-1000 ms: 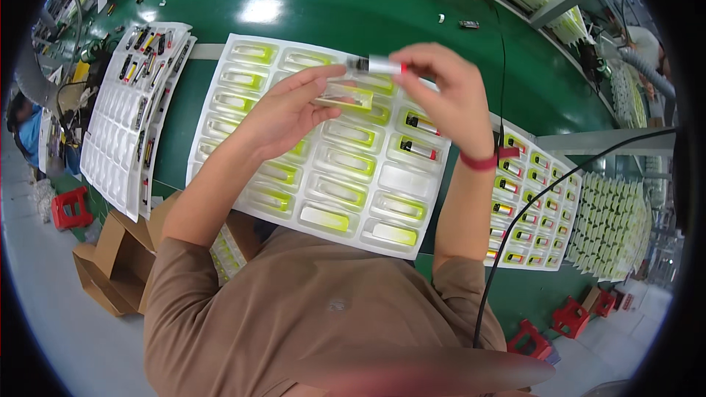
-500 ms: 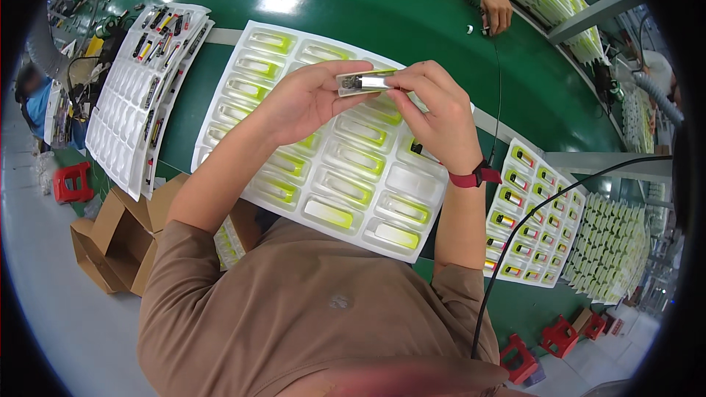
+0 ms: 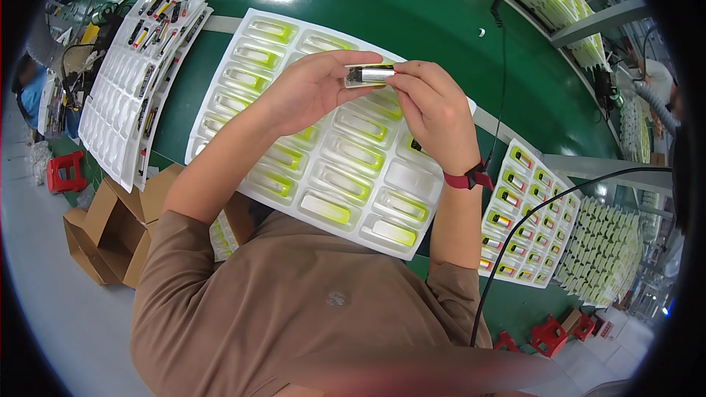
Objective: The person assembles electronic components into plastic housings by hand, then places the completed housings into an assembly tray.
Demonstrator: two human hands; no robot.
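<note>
Above a white tray I hold a small open casing with a silver battery cell lying in it, a black part at its left end. My left hand grips the casing's left end between thumb and fingers. At the other end, my right hand pinches the cell and casing; its fingertips hide that end. Under both hands, yellow-green and clear casing shells lie in the tray's slots. One dark part shows in a slot beside my right wrist.
Stacked white trays with loose batteries stand at left, a cardboard box below them. On the right are a tray of filled casings and a tall tray stack. A black cable crosses there. Red stools stand on the floor.
The casing in my hands has turned more level, and the cell now lies flatter along it. Another person's hand at the upper right has gone out of view.
</note>
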